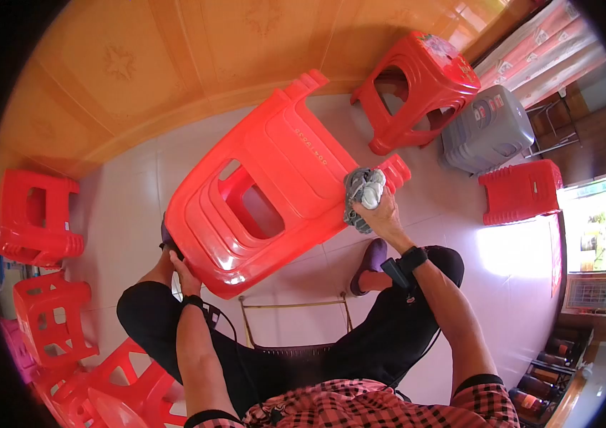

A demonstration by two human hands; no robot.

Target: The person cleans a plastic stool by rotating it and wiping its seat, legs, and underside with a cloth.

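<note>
A large red plastic stool (285,153) lies tilted on its side in front of my knees, its legs toward the upper right. My left hand (186,277) grips its lower-left edge; part of the fingers is hidden behind the plastic. In my right hand (383,217) is a bunched grey cloth (357,187), pressed against the edge of a stool leg on the right side. Stamped characters show on the upper panel of the stool, and an opening lies in its side.
Another red stool (406,93) stands by the wall, beside a grey stool (487,128) and a smaller red stool (522,191). More red stools (35,214) stand and lie at the left. A bottle rack (556,364) is at the lower right.
</note>
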